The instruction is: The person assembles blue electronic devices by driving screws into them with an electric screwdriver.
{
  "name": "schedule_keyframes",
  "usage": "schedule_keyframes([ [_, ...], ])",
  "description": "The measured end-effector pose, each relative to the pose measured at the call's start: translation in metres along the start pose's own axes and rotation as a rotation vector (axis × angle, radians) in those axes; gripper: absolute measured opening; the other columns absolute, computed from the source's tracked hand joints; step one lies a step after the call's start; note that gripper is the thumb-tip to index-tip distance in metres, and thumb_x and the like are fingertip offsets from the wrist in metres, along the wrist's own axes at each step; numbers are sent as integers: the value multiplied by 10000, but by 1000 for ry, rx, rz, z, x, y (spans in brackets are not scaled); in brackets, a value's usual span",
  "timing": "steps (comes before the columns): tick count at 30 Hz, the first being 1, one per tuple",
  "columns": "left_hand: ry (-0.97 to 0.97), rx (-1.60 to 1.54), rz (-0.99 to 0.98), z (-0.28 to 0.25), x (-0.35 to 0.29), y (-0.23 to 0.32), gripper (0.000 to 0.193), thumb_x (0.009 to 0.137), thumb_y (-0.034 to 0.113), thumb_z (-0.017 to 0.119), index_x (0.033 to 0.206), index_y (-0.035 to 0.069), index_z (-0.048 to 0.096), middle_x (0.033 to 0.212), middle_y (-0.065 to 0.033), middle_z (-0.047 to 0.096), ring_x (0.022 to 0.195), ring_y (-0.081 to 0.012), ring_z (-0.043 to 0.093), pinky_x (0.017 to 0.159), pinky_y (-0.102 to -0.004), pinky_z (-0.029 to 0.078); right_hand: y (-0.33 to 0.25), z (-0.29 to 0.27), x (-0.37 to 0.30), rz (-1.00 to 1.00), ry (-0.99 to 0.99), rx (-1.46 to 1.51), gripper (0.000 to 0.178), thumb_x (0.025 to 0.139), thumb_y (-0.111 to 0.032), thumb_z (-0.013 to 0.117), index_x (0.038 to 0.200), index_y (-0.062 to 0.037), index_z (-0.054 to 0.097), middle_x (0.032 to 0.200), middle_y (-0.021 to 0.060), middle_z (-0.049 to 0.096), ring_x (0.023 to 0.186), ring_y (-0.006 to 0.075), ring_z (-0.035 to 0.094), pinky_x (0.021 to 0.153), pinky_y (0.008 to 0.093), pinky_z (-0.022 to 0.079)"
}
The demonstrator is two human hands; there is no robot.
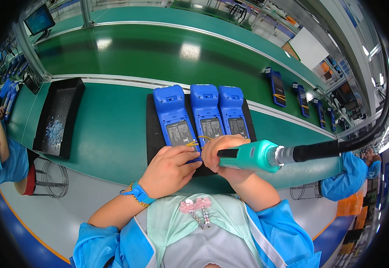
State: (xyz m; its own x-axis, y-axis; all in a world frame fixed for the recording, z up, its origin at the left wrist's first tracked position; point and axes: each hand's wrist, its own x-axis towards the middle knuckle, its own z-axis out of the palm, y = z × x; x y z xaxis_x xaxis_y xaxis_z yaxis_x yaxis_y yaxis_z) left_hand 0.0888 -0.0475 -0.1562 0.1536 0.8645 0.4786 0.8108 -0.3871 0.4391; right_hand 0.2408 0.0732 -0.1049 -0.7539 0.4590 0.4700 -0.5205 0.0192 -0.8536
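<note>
Three blue handheld terminals lie side by side, backs up, on a black mat [152, 129]: a left one [169, 107], a middle one [204, 103] and a right one [231, 102]. Each shows a labelled dark panel. My left hand [170, 169] is closed at the lower end of the left terminal, its fingertips pressed together by a yellow strap [192, 144]. In my right hand [221, 149] is a teal electric screwdriver [252, 156], gripped by its body. Its tip is hidden behind my fingers, close to the lower end of the middle terminal.
A black cable [337, 147] runs from the screwdriver to the upper right. On the left of the green bench [109, 120] stands a black tray [72, 114] with small blue-white pieces. Several terminals stand along the green strip [136, 51] behind. Co-workers sit at both sides.
</note>
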Motion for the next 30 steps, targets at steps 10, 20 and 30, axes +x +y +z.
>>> schedule_keyframes([
  [10,-5,13,21,0,1,1,266,790,159,737,1054,125,754,1171,-4,675,1201,-180,568,949,-378,450,-6,2,1,96,65,-5,752,886,-711,412,708,4,563,599,124,557,482,224,510,489,338,416],
  [20,50,22,21,3,2,5,287,749,131,765,1035,142,763,1096,-25,695,1154,-223,606,917,-407,465,-23,-5,5,20,67,115,909,852,-879,194,851,-28,514,698,103,547,603,215,517,593,351,417],
  [30,27,57,13,5,5,3,344,703,43,741,1027,157,769,1115,6,703,1136,-212,614,910,-392,471,-8,-21,13,39,126,230,911,837,-893,205,828,-30,499,661,86,529,546,196,492,544,341,409],
])
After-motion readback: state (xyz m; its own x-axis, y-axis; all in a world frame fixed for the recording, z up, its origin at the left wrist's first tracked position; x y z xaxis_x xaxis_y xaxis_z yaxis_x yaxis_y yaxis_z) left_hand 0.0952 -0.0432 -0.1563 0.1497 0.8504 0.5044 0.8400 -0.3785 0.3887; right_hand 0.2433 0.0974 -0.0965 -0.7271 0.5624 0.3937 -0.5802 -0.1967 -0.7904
